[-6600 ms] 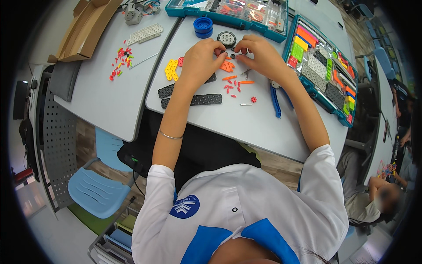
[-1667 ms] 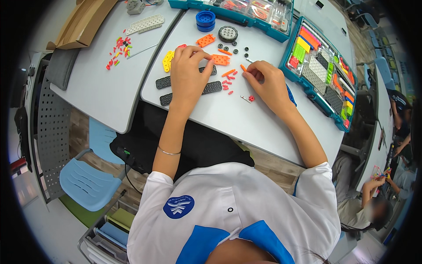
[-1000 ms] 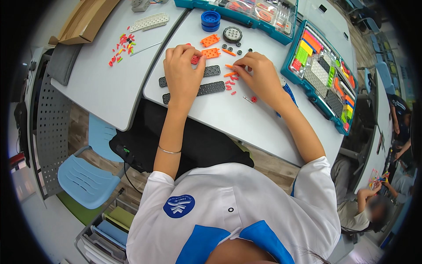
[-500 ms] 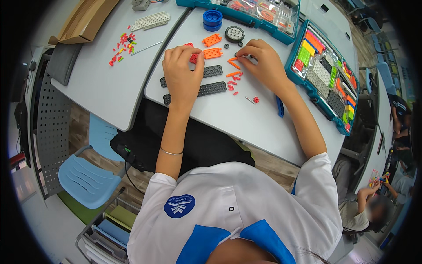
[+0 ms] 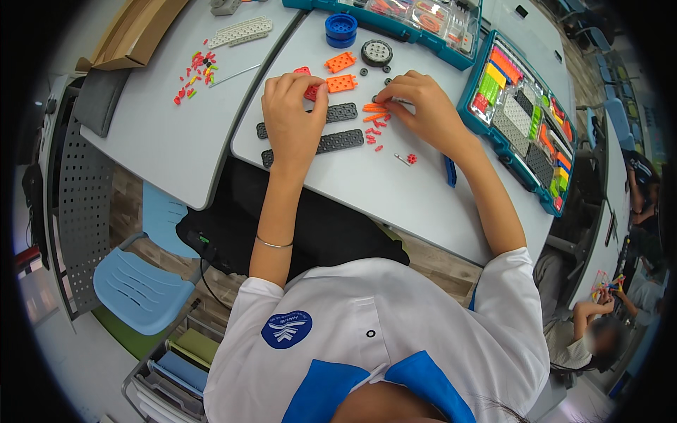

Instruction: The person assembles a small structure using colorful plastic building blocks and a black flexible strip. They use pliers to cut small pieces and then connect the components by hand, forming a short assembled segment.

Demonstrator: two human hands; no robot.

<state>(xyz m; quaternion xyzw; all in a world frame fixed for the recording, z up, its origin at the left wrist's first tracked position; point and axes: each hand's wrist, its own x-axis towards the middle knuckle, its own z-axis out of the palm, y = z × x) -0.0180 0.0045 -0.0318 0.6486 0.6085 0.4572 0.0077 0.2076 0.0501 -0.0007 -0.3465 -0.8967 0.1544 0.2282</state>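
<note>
On the grey table [image 5: 395,190], from left to right: a scatter of small red pieces [image 5: 192,74] and a pale perforated strip [image 5: 243,30] lie well apart from your hands, on the adjoining tabletop. Your left hand [image 5: 290,123] rests palm-down over the left ends of two black perforated beams [image 5: 321,141], fingers curled together, its fingertips touching a red block [image 5: 309,90]; whether they actually pinch it cannot be told. Just beside that block lie two orange plates [image 5: 340,72], with a blue wheel hub [image 5: 340,26] and a dark round disc [image 5: 376,53] farther up. Between your hands sit loose orange and red pins [image 5: 374,116]. Your right hand [image 5: 423,109] has its fingers drawn together at a small thin piece [image 5: 395,101], too small to identify. Right of it stands an open teal parts tray [image 5: 522,106], sorted by colour.
</note>
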